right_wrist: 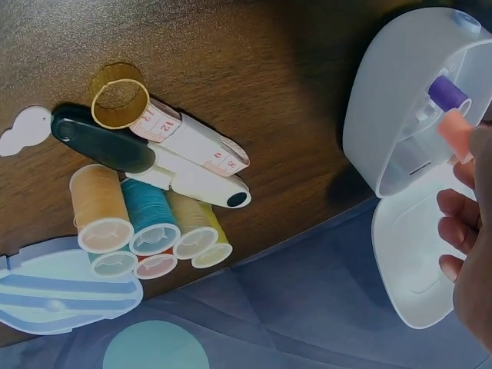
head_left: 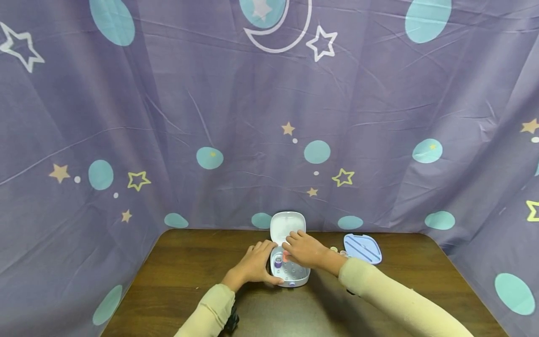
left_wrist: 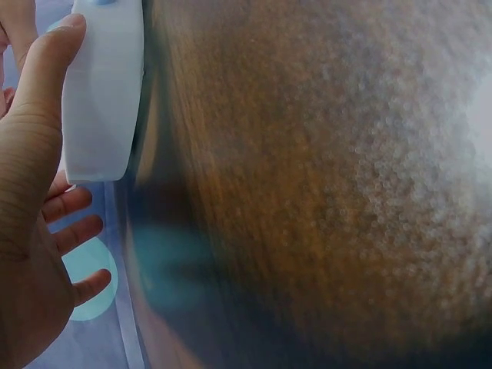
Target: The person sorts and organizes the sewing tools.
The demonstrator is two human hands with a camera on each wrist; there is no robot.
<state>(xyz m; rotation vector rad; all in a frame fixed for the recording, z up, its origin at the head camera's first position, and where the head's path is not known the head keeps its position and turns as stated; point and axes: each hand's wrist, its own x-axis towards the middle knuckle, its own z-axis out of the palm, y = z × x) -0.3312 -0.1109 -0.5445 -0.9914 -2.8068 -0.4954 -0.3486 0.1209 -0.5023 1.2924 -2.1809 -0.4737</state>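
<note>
A white sewing box (head_left: 296,283) stands at the back middle of the table, its lid (head_left: 280,226) tipped up behind it. My left hand (head_left: 253,264) grips the box's left side, thumb against the front wall and fingers spread along the side. Over the box, my right hand (head_left: 306,251) pinches a coral thread spool (right_wrist: 454,132) between thumb and index finger, the other fingers loosely bent. Beside that spool, a purple thread spool (right_wrist: 446,92) stands inside the box, whose floor carries rows of small pegs.
Right of the box lies a light blue tray insert (head_left: 363,248). Near it sit several thread spools (right_wrist: 100,200), a rolled tape measure (right_wrist: 192,142), a gold ring (right_wrist: 121,100) and a dark-handled tool (right_wrist: 100,138). A patterned purple curtain (head_left: 252,117) hangs behind the table.
</note>
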